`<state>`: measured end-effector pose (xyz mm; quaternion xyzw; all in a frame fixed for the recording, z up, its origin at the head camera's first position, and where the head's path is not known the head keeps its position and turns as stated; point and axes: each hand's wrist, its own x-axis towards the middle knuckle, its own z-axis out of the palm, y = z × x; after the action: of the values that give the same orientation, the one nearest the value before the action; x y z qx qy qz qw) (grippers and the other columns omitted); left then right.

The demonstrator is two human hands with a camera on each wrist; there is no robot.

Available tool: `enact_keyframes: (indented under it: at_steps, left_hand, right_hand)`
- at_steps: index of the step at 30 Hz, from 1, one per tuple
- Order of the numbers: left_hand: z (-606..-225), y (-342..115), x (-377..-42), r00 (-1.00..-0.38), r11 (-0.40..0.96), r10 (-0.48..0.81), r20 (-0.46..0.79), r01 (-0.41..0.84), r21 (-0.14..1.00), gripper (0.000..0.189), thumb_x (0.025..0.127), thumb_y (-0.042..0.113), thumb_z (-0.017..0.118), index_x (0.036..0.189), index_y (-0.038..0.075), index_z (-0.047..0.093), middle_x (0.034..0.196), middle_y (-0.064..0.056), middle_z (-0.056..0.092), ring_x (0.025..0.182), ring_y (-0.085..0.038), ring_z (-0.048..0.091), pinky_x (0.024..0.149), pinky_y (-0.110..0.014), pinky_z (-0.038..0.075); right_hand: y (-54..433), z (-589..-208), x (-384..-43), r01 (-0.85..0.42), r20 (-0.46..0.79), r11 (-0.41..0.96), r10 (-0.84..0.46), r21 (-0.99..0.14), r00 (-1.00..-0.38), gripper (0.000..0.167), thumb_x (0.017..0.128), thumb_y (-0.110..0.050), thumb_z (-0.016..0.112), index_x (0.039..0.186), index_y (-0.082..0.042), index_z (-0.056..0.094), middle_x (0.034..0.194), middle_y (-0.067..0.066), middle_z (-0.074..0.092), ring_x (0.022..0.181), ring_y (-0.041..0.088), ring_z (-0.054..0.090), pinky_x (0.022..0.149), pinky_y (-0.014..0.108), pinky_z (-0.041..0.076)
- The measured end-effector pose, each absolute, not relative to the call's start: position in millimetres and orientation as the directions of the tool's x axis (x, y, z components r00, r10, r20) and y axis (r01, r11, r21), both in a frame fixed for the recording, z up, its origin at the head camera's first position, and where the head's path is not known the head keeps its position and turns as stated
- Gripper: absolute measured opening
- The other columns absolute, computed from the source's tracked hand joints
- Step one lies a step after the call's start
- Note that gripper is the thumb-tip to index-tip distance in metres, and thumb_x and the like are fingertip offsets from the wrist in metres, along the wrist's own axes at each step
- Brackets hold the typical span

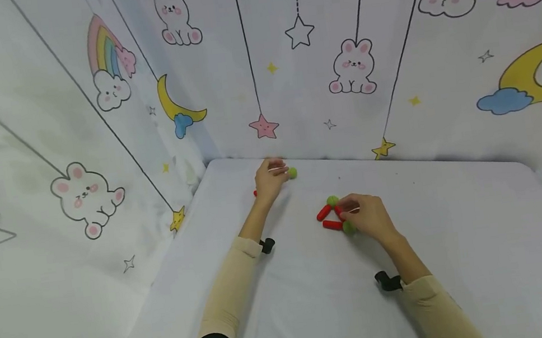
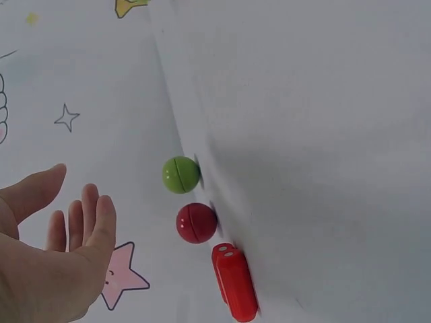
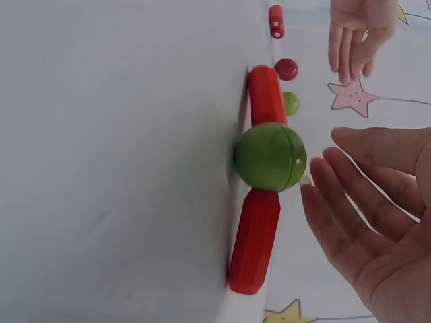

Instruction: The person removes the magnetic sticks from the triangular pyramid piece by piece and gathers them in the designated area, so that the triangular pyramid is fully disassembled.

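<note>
In the head view my right hand (image 1: 370,216) hovers by several red rods (image 1: 332,225) and two green balls (image 1: 332,201), grouped in a triangle-like shape on the table. The right wrist view shows this hand (image 3: 377,229) with loosely bent fingers beside a green ball (image 3: 266,157), which has a red rod (image 3: 254,245) on either side. My left hand (image 1: 270,182) is near the table's far edge, close to another green ball (image 1: 292,172). In the left wrist view, that hand (image 2: 67,262) holds nothing; beyond it sit a green ball (image 2: 180,175), a dark red ball (image 2: 196,223) and red rods (image 2: 236,286).
A white cloth covers the table (image 1: 462,236). Behind it and to the left hang white curtains printed with rabbits (image 1: 352,69), stars and rainbows. Dark wrist-worn devices (image 1: 388,281) sit at both wrists.
</note>
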<state>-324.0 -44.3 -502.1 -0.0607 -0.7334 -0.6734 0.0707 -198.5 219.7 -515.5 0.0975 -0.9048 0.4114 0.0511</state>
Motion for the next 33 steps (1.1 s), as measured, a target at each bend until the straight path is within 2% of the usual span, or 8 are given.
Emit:
enact_keyframes:
  at_steps: [3,9,16,22,27,33]
  left_hand:
    - [-502,-47,-317,-0.985,0.065,0.007,0.171,0.171,0.983,0.042,0.089,-0.009,0.075,0.128,-0.008,0.06,0.128,-0.028,0.064,0.118,-0.041,0.067,0.087,-0.029,0.06]
    - [-505,-50,-303,-0.99,0.015,0.033,0.135,0.135,0.991,0.041,0.089,-0.013,0.073,0.127,-0.01,0.06,0.128,-0.035,0.06,0.118,-0.045,0.066,0.086,-0.026,0.06]
    - [-513,-48,-286,-0.993,0.043,0.087,0.082,0.086,0.995,0.041,0.091,-0.005,0.075,0.129,-0.007,0.06,0.126,-0.025,0.065,0.113,-0.031,0.071,0.09,-0.03,0.06]
    - [-522,-39,-271,-0.986,0.0,0.16,0.041,0.041,0.999,0.042,0.092,-0.004,0.075,0.13,-0.008,0.059,0.124,-0.021,0.066,0.11,-0.027,0.073,0.093,-0.033,0.059]
    - [-528,-31,-258,-0.967,0.07,0.253,-0.031,-0.014,0.997,0.044,0.093,0.003,0.077,0.133,-0.005,0.06,0.124,-0.016,0.068,0.109,-0.023,0.073,0.094,-0.032,0.059]
    - [-528,-20,-247,-0.917,0.199,0.391,-0.082,-0.003,0.98,0.039,0.094,0.005,0.077,0.13,0.0,0.064,0.123,-0.015,0.07,0.106,-0.022,0.072,0.093,-0.035,0.059]
  right_hand:
    - [222,-514,-196,-0.2,0.141,0.664,-0.142,-0.721,-0.98,0.025,0.094,-0.01,0.077,0.117,-0.004,0.075,0.111,0.012,0.076,0.1,0.032,0.073,0.084,0.048,0.062]
    - [224,-514,-192,-0.158,0.056,0.689,-0.167,-0.707,-0.984,0.028,0.092,-0.013,0.079,0.119,-0.005,0.075,0.113,0.013,0.076,0.103,0.033,0.071,0.083,0.047,0.062]
    - [227,-519,-189,-0.159,0.039,0.7,-0.185,-0.696,-0.982,0.029,0.087,-0.011,0.084,0.115,-0.008,0.077,0.107,0.007,0.076,0.099,0.028,0.07,0.084,0.045,0.061]
    - [228,-522,-188,-0.167,0.044,0.702,-0.19,-0.692,-0.981,0.027,0.086,-0.011,0.086,0.112,-0.009,0.077,0.104,0.005,0.076,0.097,0.027,0.07,0.084,0.046,0.06]
    - [227,-524,-187,-0.171,0.041,0.691,-0.2,-0.703,-0.979,0.029,0.085,-0.012,0.087,0.111,-0.008,0.077,0.104,0.005,0.076,0.097,0.026,0.07,0.086,0.047,0.06]
    - [228,-526,-186,-0.171,0.047,0.681,-0.197,-0.712,-0.979,0.03,0.084,-0.013,0.089,0.111,-0.009,0.077,0.103,0.004,0.077,0.098,0.025,0.071,0.088,0.047,0.06]
